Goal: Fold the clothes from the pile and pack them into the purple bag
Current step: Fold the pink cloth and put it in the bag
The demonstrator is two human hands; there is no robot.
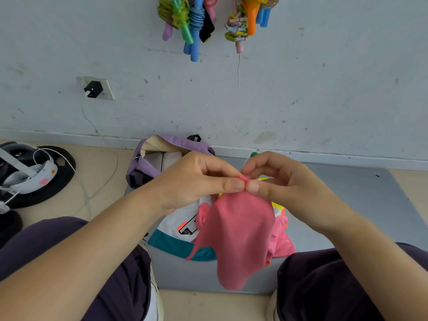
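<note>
Both hands, left (196, 179) and right (281, 181), pinch pink garment (240, 230) mid-frame; folding step starting; next, spread flat; bag (148, 165) open behind

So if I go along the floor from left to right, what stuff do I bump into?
White headset on a black round pad → white cable → open purple bag → left hand → right hand, both pinching the pink garment → grey mat.

Print on the white garment (183, 222) is too small to read.
</note>
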